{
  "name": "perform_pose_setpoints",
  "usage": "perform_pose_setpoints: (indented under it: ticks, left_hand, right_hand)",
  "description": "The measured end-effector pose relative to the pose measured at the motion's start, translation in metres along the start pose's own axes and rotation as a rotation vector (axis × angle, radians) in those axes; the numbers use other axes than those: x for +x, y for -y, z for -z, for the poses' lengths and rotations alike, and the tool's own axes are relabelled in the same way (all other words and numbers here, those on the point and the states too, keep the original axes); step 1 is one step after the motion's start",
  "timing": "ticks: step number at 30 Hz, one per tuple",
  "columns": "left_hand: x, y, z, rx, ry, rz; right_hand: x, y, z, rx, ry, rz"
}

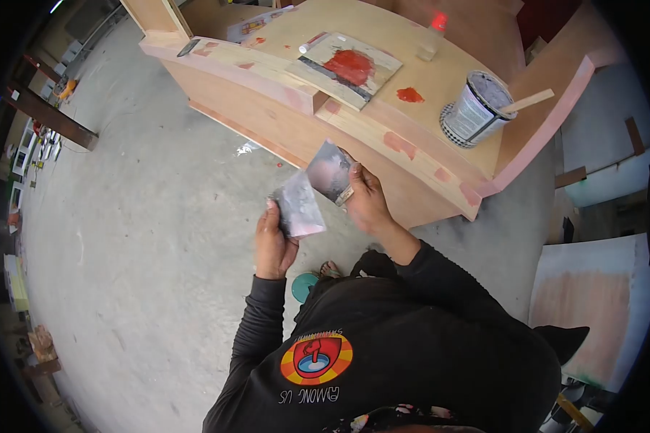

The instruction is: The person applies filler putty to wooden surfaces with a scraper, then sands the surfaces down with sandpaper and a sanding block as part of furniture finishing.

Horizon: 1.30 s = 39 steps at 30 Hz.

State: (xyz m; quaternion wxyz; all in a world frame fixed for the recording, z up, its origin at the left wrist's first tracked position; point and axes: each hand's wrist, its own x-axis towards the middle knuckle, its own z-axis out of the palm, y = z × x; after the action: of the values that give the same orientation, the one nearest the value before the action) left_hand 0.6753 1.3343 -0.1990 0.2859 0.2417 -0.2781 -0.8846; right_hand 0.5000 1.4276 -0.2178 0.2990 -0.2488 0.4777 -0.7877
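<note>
My left hand (273,242) grips a thin, grey-smeared putty spreader (301,206), thumb on its near face. In my right hand (370,198) is a second flat putty spreader (329,170), with grey and pinkish smears on its blade. The two blades are close together, their edges overlapping in this view, above the floor in front of a curved wooden counter (267,115). On the counter top lies a mixing board (384,66) with a mound of red putty (350,66) on it.
An open can (477,108) with a wooden stick (531,100) stands at the counter's right. Behind the board is a red-capped bottle (432,40); a red putty blob (410,94) lies nearby. A green round object (304,287) sits by my foot. Concrete floor (144,238) stretches left.
</note>
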Motion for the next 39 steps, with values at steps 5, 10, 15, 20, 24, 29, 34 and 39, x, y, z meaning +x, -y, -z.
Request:
perform_pose_setpoints:
  ticks: [5, 10, 15, 20, 24, 29, 34, 39]
  left_hand:
    - [0.021, 0.008, 0.003, 0.098, -0.038, 0.094]
    - [0.071, -0.007, 0.009, 0.146, -0.133, 0.048]
    - [0.15, -0.041, 0.033, 0.256, -0.179, -0.122]
    - [0.223, -0.105, 0.022, 0.414, -0.215, -0.307]
    - [0.276, -0.146, 0.016, 0.758, -0.26, -0.367]
    - [0.362, -0.195, 0.007, 0.844, -0.272, -0.506]
    - [0.482, -0.244, 0.043, 0.892, -0.236, -0.481]
    - [0.592, -0.267, 0.085, 1.183, -0.077, -0.444]
  right_hand:
    - [0.024, 0.016, -0.041, 0.469, -0.144, -0.325]
    - [0.073, -0.026, -0.033, 0.465, -0.066, -0.449]
    - [0.167, -0.046, -0.02, 0.191, 0.196, -0.445]
    - [0.318, -0.026, 0.004, -0.858, 0.14, 0.023]
    - [0.435, 0.002, -0.001, -1.346, 0.039, 0.01]
    - [0.509, -0.028, -0.007, -1.66, 0.046, -0.117]
    - [0.542, -0.071, 0.009, -1.789, -0.094, -0.282]
    - [0.54, -0.05, 0.0, -1.787, -0.192, -0.445]
